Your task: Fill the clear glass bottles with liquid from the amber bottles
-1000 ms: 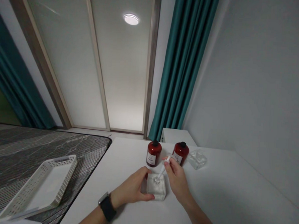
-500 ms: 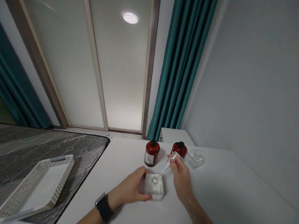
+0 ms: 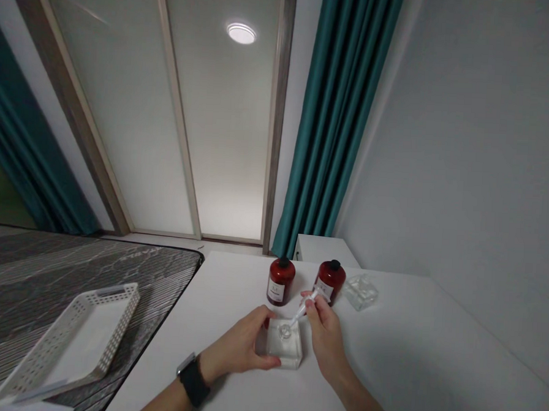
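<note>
On the white table [image 3: 232,399], my left hand [image 3: 247,345] grips a clear square glass container [image 3: 289,350] by its left side, thumb along the near edge and fingers behind. A small round opening shows in its top. My right hand [image 3: 325,331] pinches a slim, clear and whitish dropper [image 3: 300,311], tilted so that its narrow tip is at the round opening. Whether the tip is inside, I cannot tell. Behind the hands stand a dark red bottle [image 3: 280,282] with a black cap and a second red bottle [image 3: 330,276], both with white labels.
Another clear glass piece [image 3: 361,291] lies on the table right of the bottles. At left, a white perforated basket [image 3: 111,338] rests on a dark grey patterned surface [image 3: 161,267]. A white cabinet [image 3: 322,248] and a green curtain [image 3: 341,111] are behind the table.
My right hand has shifted slightly left and down, with the dropper lower over the glass container. More of the right bottle's label shows. My left hand keeps its hold.
</note>
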`<control>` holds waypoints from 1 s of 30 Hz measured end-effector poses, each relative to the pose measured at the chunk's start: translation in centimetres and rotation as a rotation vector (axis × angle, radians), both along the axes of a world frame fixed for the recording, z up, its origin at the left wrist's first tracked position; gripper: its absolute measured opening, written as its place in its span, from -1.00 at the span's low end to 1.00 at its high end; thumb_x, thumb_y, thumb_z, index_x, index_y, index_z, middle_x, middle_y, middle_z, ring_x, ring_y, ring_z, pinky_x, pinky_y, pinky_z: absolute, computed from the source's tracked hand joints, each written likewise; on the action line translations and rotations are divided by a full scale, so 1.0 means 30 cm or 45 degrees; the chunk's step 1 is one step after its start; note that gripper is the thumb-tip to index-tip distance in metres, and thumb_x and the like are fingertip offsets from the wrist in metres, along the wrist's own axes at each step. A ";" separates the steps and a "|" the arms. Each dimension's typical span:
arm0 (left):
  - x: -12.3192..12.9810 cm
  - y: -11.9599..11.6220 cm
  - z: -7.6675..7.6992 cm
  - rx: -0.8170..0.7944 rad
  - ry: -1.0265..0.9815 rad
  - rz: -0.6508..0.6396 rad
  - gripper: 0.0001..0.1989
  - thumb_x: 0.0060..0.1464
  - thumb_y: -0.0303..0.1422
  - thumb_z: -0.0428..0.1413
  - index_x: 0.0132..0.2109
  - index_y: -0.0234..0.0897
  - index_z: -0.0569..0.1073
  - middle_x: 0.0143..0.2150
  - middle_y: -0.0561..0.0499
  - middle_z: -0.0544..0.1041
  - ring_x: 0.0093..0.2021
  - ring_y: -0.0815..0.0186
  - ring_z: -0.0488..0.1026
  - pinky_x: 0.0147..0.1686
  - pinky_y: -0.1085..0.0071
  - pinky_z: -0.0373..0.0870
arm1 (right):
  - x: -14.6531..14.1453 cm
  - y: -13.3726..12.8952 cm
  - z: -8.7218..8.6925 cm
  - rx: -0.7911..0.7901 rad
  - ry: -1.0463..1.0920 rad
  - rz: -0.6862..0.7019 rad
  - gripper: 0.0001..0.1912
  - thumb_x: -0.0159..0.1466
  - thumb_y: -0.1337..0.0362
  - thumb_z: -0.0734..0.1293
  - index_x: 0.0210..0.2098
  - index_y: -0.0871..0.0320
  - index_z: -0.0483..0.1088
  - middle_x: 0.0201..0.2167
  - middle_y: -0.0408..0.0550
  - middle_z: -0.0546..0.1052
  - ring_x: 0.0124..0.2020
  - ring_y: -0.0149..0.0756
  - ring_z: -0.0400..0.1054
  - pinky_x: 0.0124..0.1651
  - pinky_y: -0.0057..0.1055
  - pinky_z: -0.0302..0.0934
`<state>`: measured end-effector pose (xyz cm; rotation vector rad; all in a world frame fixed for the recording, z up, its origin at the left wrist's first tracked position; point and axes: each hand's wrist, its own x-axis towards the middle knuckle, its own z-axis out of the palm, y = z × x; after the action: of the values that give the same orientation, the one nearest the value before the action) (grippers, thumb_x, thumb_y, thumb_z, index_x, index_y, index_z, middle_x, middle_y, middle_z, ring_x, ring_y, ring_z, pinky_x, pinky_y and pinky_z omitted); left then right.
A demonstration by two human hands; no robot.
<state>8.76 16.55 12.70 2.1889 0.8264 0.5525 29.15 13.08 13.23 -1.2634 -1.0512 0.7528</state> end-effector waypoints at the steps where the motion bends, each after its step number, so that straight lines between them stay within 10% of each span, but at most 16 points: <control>1: -0.001 0.001 -0.002 0.004 0.000 -0.002 -0.45 -0.13 -0.36 0.38 -0.01 -0.26 0.32 -0.07 -0.04 0.46 -0.12 0.13 0.41 -0.10 0.28 0.35 | -0.002 -0.002 -0.002 0.002 0.006 0.005 -0.50 0.21 -0.17 0.32 -0.22 0.17 0.49 -0.43 -0.09 0.48 -0.36 -0.19 0.33 -0.29 -0.35 0.23; 30: -0.006 -0.002 0.011 -0.056 -0.007 -0.018 -0.43 -0.11 -0.39 0.37 0.04 -0.23 0.31 -0.03 -0.03 0.45 -0.08 0.14 0.41 -0.07 0.28 0.34 | 0.087 -0.021 0.017 -0.066 0.370 0.327 -0.72 0.10 0.19 0.44 -0.21 0.10 0.42 -0.41 -0.18 0.45 -0.33 -0.27 0.32 -0.19 -0.34 0.22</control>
<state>8.58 16.49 13.05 2.1502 0.8121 0.5285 31.77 12.46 13.73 -1.0340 -0.9684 1.1303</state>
